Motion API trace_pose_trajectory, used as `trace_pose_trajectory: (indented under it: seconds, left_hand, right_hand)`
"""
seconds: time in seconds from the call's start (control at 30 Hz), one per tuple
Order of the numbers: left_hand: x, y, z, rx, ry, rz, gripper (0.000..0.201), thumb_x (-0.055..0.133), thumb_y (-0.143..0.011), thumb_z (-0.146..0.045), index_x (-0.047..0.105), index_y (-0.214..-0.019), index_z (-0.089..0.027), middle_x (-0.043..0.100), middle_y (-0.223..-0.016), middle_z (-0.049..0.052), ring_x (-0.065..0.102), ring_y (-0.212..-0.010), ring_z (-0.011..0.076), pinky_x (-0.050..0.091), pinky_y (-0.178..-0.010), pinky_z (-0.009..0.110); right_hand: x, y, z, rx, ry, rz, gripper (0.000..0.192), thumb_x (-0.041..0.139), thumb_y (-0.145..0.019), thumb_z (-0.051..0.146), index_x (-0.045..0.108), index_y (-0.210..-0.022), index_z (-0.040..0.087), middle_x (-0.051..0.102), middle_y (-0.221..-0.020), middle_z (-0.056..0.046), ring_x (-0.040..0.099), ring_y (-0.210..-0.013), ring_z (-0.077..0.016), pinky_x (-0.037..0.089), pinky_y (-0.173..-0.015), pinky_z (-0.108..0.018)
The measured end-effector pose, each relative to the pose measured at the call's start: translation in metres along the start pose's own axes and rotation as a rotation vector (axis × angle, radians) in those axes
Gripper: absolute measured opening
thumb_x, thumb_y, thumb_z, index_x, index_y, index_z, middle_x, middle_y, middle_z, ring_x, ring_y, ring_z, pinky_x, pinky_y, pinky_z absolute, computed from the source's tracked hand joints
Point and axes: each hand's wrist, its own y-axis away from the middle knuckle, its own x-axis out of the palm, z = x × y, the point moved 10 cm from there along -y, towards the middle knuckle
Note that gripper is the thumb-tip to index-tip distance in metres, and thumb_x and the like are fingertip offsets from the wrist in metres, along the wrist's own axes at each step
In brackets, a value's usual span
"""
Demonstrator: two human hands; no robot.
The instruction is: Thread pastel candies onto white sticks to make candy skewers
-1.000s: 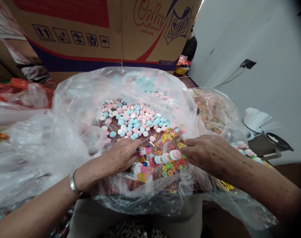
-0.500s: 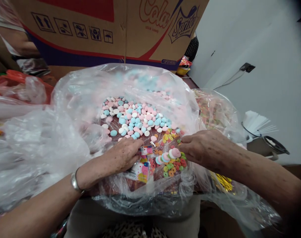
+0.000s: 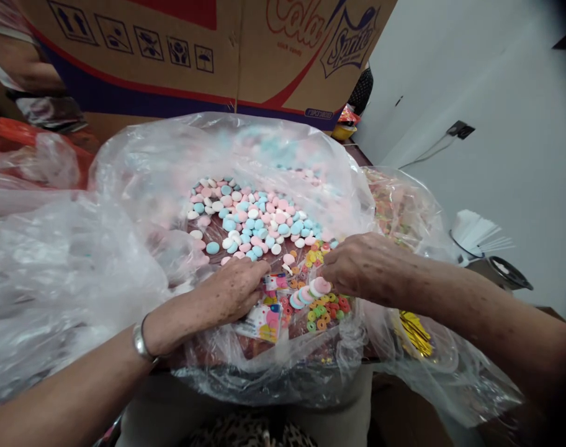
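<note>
My left hand rests at the near edge of the candy pile, fingers curled under; what they grip, if anything, is hidden. Beside its fingertips lie small printed packets with colourful pictures. My right hand reaches in from the right, fingers bent together over the ring candies; their tips are hidden. Close by its fingers is a row of stacked round candies in pink, white and blue, with green between some. Pink, white and blue tablet candies spread behind both hands, partly inside a big clear plastic bag.
A large cardboard carton stands behind the bag. More crumpled plastic covers the left. On the right are a bag of ring candies, white sticks in a holder, and gold ties. Another person's arm shows at the upper left.
My right hand has shifted left over the ring candies, its fingers drawing closer together. The candy row sits slightly further left. My left hand has stayed nearly still.
</note>
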Motion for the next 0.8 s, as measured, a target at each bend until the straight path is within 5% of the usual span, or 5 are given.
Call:
trace_pose_trajectory:
  seconds: [0.13,0.4,0.67,0.8]
  left_hand:
    - [0.002,0.0,0.0,0.002,0.006,-0.002,0.041,0.052,-0.093,-0.017,0.05,-0.134,-0.021,0.068,-0.103,0.01,0.062,-0.089,0.0265,0.047,-0.078,0.038]
    - [0.003,-0.003,-0.002,0.003,0.019,0.015,0.04,0.051,-0.093,-0.016,0.05,-0.133,-0.02,0.067,-0.105,0.011,0.061,-0.092,0.0271,0.046,-0.079,0.039]
    - [0.007,0.0,0.0,0.029,0.058,0.011,0.031,0.05,-0.092,-0.013,0.054,-0.122,-0.018,0.065,-0.1,0.01,0.06,-0.091,0.0259,0.044,-0.078,0.038]
    - [0.003,-0.003,-0.002,0.002,0.046,0.003,0.022,0.051,-0.089,-0.011,0.058,-0.109,-0.017,0.065,-0.094,0.01,0.059,-0.085,0.0252,0.043,-0.075,0.037]
  right_hand:
    - [0.003,-0.01,-0.003,0.003,-0.038,0.167,0.02,0.059,-0.092,0.02,0.069,-0.074,0.017,0.071,-0.073,-0.004,0.055,-0.058,-0.0121,0.021,-0.052,-0.029]
    - [0.009,-0.023,-0.008,-0.027,-0.029,0.182,0.019,0.06,-0.092,0.022,0.07,-0.077,0.017,0.073,-0.079,-0.005,0.057,-0.064,-0.0132,0.025,-0.054,-0.028]
    - [-0.015,-0.005,0.046,-0.113,0.044,-0.059,0.018,0.058,-0.079,0.003,0.062,-0.072,0.019,0.067,-0.072,-0.004,0.049,-0.058,-0.0151,0.027,-0.058,-0.032]
    - [-0.017,-0.003,0.058,-0.125,0.053,-0.041,0.02,0.057,-0.078,0.002,0.059,-0.069,0.02,0.065,-0.07,-0.003,0.046,-0.055,-0.0151,0.026,-0.057,-0.033]
